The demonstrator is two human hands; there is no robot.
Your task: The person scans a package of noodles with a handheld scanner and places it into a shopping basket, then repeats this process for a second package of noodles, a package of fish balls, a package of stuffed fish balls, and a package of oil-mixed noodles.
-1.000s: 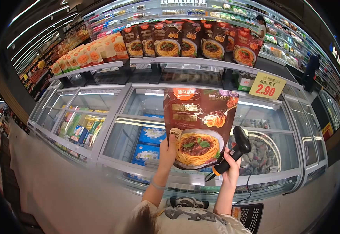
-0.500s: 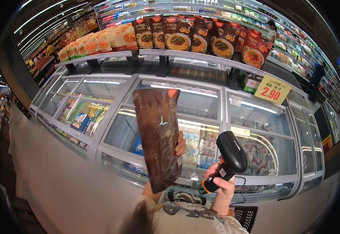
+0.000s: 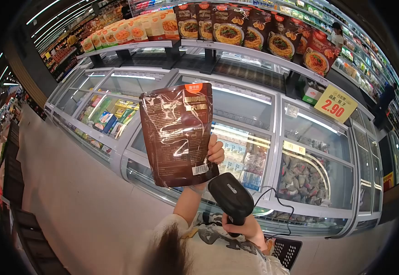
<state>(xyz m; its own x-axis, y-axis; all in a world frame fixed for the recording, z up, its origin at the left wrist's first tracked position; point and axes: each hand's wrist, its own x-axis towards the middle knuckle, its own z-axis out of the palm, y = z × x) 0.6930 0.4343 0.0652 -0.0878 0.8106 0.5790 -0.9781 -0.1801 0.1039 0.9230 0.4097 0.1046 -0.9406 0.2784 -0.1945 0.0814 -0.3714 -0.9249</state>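
A brown food pouch (image 3: 176,133) stands upright before me, its printed back facing me and a white barcode label (image 3: 200,169) near its lower right corner. My left hand (image 3: 216,150) is closed on the pouch; its fingers curl round the right edge, and the rest of that hand is hidden behind. In my right hand (image 3: 247,229) is a black handheld barcode scanner (image 3: 231,195), gripped by its handle. The scanner's head is just below the pouch's lower right corner, close to the barcode label. A thin black cable (image 3: 282,204) loops out to the right of the scanner.
Glass-topped chest freezers (image 3: 243,112) run across in front, holding packaged food. Above them, a shelf (image 3: 254,53) carries rows of pasta pouches (image 3: 229,28). A yellow price sign (image 3: 336,104) stands at right. A black perforated basket (image 3: 287,252) is low right. Two people are farther back.
The pouch has turned from a slanted angle to show its printed back and barcode. The scanner has moved left and down, and its head has come nearer the pouch's lower edge.
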